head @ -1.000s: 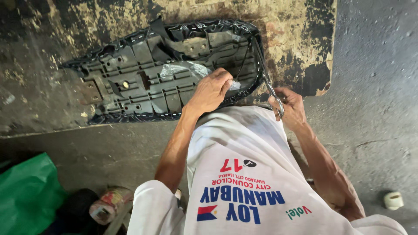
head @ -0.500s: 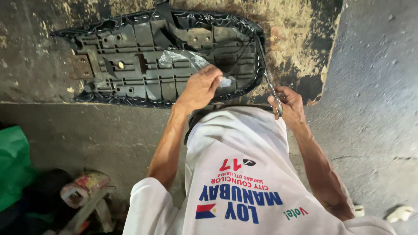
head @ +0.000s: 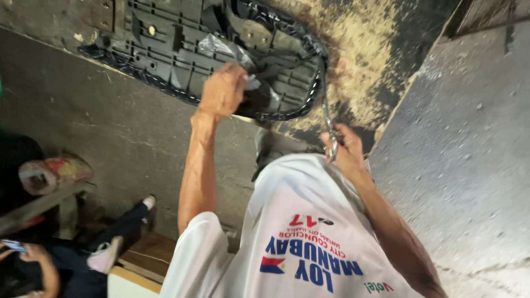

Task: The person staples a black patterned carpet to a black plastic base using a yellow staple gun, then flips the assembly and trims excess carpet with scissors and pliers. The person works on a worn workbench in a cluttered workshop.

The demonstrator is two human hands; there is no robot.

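Rough grey concrete filled the frame, with a peeling, yellow-stained patch at the upper right. At the lower left sat another person in dark clothes, beside a crumpled bag on a wooden bench; I kept those limbs apart from mine.

Across the top lay the upturned black seat base, ribbed underside showing, its cover edge curling round the rim. My left hand was closed in a loose fist over the base's near edge, gripping a fold of clear plastic sheet. I could not tell how firmly.

At centre right, my right hand was clenched round the handle of a thin metal tool, whose shaft ran up to the cover edge.

I judged the risk lay there: if the tool slipped off the rim under a pull, it could tear the cover or jab my left hand close by. The base lay unclamped, so it might shift if my left grip loosened.
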